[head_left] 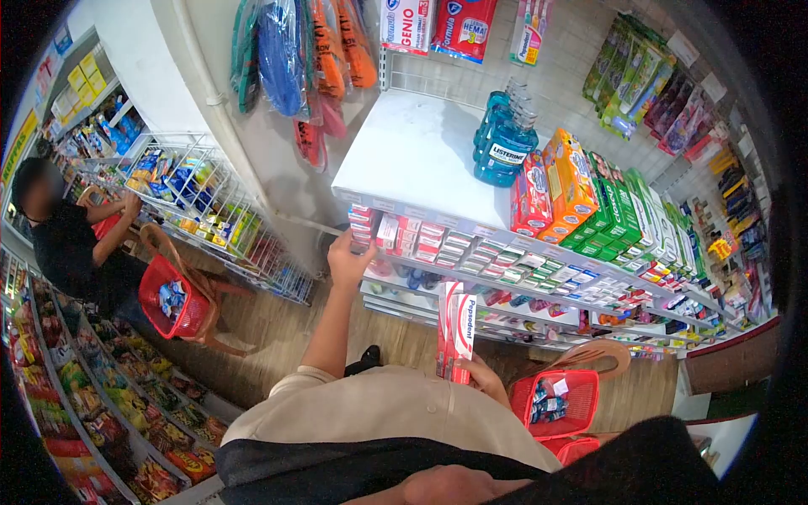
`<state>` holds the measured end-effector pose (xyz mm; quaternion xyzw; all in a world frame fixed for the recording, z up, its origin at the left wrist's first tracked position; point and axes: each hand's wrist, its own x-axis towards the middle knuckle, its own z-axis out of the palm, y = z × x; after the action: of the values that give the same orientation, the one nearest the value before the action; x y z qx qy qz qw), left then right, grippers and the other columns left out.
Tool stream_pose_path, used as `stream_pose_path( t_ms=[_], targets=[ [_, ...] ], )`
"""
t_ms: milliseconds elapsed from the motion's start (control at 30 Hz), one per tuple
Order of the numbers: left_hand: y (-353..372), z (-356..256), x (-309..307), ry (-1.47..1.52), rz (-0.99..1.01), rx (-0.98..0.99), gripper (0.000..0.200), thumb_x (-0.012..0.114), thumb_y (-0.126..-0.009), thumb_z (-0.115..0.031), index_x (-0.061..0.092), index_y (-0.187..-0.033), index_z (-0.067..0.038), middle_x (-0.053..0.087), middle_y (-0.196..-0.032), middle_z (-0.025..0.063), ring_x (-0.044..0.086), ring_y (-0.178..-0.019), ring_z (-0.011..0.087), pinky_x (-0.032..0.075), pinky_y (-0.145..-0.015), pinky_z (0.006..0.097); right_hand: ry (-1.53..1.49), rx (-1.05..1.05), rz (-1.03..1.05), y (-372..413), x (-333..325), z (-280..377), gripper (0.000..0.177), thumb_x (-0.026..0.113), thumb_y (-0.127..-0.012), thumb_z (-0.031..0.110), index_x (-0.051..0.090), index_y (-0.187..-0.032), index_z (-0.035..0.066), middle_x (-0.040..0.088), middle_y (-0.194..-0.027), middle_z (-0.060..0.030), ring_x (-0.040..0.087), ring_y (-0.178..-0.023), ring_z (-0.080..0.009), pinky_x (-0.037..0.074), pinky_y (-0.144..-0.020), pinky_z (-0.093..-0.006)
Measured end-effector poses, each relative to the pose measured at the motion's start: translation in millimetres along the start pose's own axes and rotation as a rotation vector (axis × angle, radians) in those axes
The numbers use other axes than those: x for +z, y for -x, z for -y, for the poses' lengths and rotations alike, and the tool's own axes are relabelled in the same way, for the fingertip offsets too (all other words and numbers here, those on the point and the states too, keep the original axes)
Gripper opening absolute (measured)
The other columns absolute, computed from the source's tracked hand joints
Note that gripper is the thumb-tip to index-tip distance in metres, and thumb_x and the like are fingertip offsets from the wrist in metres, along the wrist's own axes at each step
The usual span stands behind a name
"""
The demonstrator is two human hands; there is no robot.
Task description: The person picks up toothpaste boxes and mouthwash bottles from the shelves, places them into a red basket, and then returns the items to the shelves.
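Observation:
My left hand (pixel 347 263) reaches to the left end of the shelf below the white top. Its fingers and thumb close around the end of a red-and-white toothpaste box (pixel 362 220) in a stack. Low in front of my body, my right hand (pixel 483 377) grips Pepsodent toothpaste boxes (pixel 459 328), held upright side by side. Parts of its fingers are hidden behind them. Rows of more toothpaste boxes (pixel 454 249) fill the shelf, their ends facing me.
Blue Listerine bottles (pixel 505 151) and green Closeup boxes (pixel 610 210) stand on the white shelf top (pixel 412 151). Packaged sandals (pixel 286 67) hang above. A red basket (pixel 581 396) is at my right. Leftward, a seated person (pixel 67 244) is near another red basket (pixel 168 278) and a wire rack (pixel 244 219).

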<state>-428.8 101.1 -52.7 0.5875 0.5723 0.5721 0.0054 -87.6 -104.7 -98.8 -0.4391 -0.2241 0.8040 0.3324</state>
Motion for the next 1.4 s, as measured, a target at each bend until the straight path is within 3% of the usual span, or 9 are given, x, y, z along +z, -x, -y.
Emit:
stream_pose_path(
  t_ms=[333, 667, 767, 833, 933, 1033, 1100, 1200, 1400],
  targets=[
    [-0.7, -1.7, 1.5, -0.007, 0.010, -0.072, 0.034, 0.080, -0.067, -0.020, 0.068, -0.097, -0.006, 0.069, -0.086, 0.0120, 0.066, -0.079, 0.0329, 0.051, -0.073, 0.0424, 0.008, 0.005, -0.014, -4.7, -1.8, -1.0, 0.062, 0.065, -0.087, 0.009, 0.040, -0.143, 0.002, 0.061, -0.129, -0.0147, 0.063, -0.112, -0.0241, 0.054, -0.094, -0.0397],
    [0.6, -12.4, -3.9, 0.050, 0.048, -0.161, 0.038, 0.079, -0.069, -0.016, 0.068, -0.103, -0.003, 0.071, -0.092, 0.0141, 0.069, -0.083, 0.0311, 0.053, -0.077, 0.0410, 0.012, -0.011, -0.010, 0.1, 8.7, 11.2, 0.073, 0.078, -0.079, 0.017, 0.043, -0.141, 0.002, 0.063, -0.126, -0.0112, 0.062, -0.114, -0.0232, 0.049, -0.100, -0.0398],
    [8.6, -13.2, -3.1, 0.109, 0.063, -0.229, 0.047, 0.079, -0.072, -0.016, 0.064, -0.114, 0.001, 0.068, -0.107, 0.0188, 0.068, -0.096, 0.0312, 0.052, -0.084, 0.0414, 0.053, -0.010, 0.039, -0.7, 7.5, 16.4, 0.072, 0.074, -0.079, 0.011, 0.042, -0.142, 0.003, 0.062, -0.126, -0.0118, 0.062, -0.113, -0.0243, 0.050, -0.098, -0.0404],
    [16.6, -23.3, -7.2, 0.036, -0.110, -0.059, 0.056, 0.075, -0.077, -0.015, 0.054, -0.126, 0.003, 0.059, -0.123, 0.0215, 0.060, -0.111, 0.0323, 0.048, -0.092, 0.0415, 0.079, -0.009, 0.083, -0.2, 9.3, 24.3, 0.071, 0.071, -0.079, 0.005, 0.041, -0.143, 0.005, 0.062, -0.125, -0.0125, 0.063, -0.111, -0.0253, 0.051, -0.096, -0.0406],
    [37.1, -28.1, -21.3, 0.168, -0.093, -0.157, 0.058, 0.071, -0.081, -0.012, 0.047, -0.132, 0.004, 0.051, -0.131, 0.0196, 0.051, -0.120, 0.0326, 0.043, -0.097, 0.0415, 0.229, -0.013, 0.200, -1.0, 20.7, 42.7, 0.076, 0.080, -0.075, 0.016, 0.045, -0.141, 0.003, 0.061, -0.126, -0.0084, 0.060, -0.111, -0.0192, 0.047, -0.098, -0.0349],
    [55.4, -49.2, -35.4, 0.506, -0.012, -0.267, 0.059, 0.066, -0.089, -0.024, 0.042, -0.136, 0.001, 0.049, -0.130, 0.0150, 0.049, -0.122, 0.0278, 0.040, -0.101, 0.0391, 0.562, -0.048, 0.331, -13.8, 45.2, 62.1, 0.090, 0.082, -0.071, 0.020, 0.036, -0.148, 0.004, 0.053, -0.138, -0.0085, 0.050, -0.124, -0.0184, 0.039, -0.106, -0.0364],
    [67.9, -69.7, -43.6, 0.749, 0.110, -0.276, 0.067, 0.060, -0.093, -0.041, 0.034, -0.142, -0.002, 0.046, -0.136, 0.0134, 0.044, -0.127, 0.0251, 0.034, -0.107, 0.0404, 0.607, -0.078, 0.329, -20.1, 71.2, 71.6, 0.093, 0.082, -0.072, 0.022, 0.033, -0.149, 0.005, 0.050, -0.140, -0.0086, 0.047, -0.127, -0.0186, 0.037, -0.108, -0.0369],
    [89.2, -86.9, -31.7, 0.927, 0.139, -0.329, 0.072, 0.058, -0.093, -0.046, 0.032, -0.143, -0.001, 0.040, -0.141, 0.0147, 0.040, -0.132, 0.0260, 0.032, -0.110, 0.0432, 0.639, -0.157, 0.353, -28.3, 105.2, 82.1, 0.098, 0.082, -0.074, 0.027, 0.027, -0.152, 0.005, 0.047, -0.144, -0.0084, 0.044, -0.131, -0.0187, 0.034, -0.110, -0.0372],
    [57.1, -62.6, -33.3, 0.741, 0.046, -0.297, 0.062, 0.051, -0.099, -0.036, 0.033, -0.146, 0.000, 0.035, -0.149, 0.0157, 0.034, -0.139, 0.0293, 0.028, -0.113, 0.0445, 0.494, -0.258, 0.376, -56.8, 134.2, 85.1, 0.095, 0.083, -0.077, 0.027, 0.029, -0.150, 0.003, 0.047, -0.142, -0.0092, 0.044, -0.130, -0.0195, 0.035, -0.109, -0.0366]
  ],
)
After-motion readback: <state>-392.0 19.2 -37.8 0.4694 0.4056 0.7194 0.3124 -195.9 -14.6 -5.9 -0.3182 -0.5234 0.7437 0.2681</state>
